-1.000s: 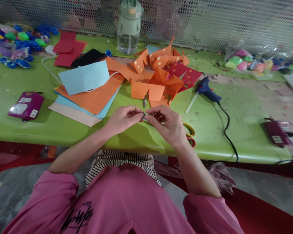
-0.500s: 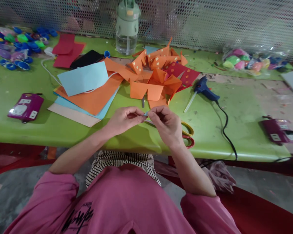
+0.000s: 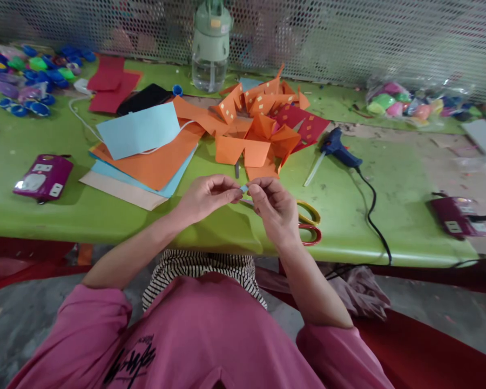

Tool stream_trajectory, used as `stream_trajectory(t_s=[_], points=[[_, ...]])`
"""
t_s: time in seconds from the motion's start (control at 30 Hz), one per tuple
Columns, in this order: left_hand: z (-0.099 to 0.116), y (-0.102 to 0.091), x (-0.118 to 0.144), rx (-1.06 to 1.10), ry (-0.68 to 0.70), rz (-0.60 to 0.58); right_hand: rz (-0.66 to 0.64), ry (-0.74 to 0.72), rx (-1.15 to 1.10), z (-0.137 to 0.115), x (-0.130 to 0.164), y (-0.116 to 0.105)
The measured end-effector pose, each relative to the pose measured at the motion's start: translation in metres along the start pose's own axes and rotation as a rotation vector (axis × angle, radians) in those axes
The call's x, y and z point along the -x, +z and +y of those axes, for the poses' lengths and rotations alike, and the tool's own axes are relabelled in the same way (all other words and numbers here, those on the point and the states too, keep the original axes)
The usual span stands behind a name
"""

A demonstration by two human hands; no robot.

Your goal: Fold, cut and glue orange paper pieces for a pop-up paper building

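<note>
A tiny light blue paper scrap (image 3: 243, 188) sits between the two hands, just above the near edge of the green worktop (image 3: 389, 189). It is too small to tell which way it points or which way is its long side.

The left hand (image 3: 208, 197) comes in from the left with its fingers curled and its thumb and first finger pressed together at the scrap. The right hand (image 3: 273, 208) comes in from the right, bent at the wrist, with its fingertips (image 3: 251, 189) also pinched on the scrap. Both grips are nearly closed, with only the little scrap held between them. The two forearms make a V shape that leads back to the pink sleeves (image 3: 93, 313).

Just behind the right hand lie scissors (image 3: 310, 221) with yellow and red handles, partly hidden by the hand. Farther back sits a heap of folded orange paper (image 3: 259, 124) with small pale squares on it. To its left is a stack of flat paper sheets (image 3: 146, 156), blue, orange and tan. To its right lies a blue glue gun (image 3: 340, 151) with a black cord (image 3: 372, 205) that runs off the near edge. A purple box (image 3: 44, 177) lies far left and another purple box (image 3: 456, 216) far right. A green water bottle (image 3: 210, 46) stands at the back by the mesh wall.
</note>
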State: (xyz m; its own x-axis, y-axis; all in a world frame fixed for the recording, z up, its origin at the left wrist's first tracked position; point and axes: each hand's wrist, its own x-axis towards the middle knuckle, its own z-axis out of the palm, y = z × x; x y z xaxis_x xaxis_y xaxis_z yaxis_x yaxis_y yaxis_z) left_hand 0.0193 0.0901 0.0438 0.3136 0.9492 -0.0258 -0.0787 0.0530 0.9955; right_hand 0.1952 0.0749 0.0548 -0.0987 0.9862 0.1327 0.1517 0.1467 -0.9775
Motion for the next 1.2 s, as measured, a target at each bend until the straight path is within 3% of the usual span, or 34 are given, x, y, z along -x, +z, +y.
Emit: stream_trajectory(t_s=[0.2, 0.5, 0.7, 0.83, 1.2], points=[[0.002, 0.002, 0.003, -0.105, -0.019, 0.011, 0.011, -0.197, 0.392, -0.004, 0.000, -0.005], [-0.001, 0.002, -0.003, 0.072, -0.103, 0.016, 0.006, -0.242, 0.330, -0.002, 0.003, -0.007], [0.001, -0.004, -0.005, 0.162, -0.266, -0.177, -0.194, -0.568, 0.527, -0.004, -0.005, -0.020], [0.000, -0.005, -0.005, 0.148, -0.311, -0.255, -0.255, -0.640, 0.591, -0.001, -0.007, -0.023], [-0.002, -0.003, -0.006, 0.148, -0.300, -0.138, -0.131, -0.851, 0.832, 0.008, -0.001, -0.023]])
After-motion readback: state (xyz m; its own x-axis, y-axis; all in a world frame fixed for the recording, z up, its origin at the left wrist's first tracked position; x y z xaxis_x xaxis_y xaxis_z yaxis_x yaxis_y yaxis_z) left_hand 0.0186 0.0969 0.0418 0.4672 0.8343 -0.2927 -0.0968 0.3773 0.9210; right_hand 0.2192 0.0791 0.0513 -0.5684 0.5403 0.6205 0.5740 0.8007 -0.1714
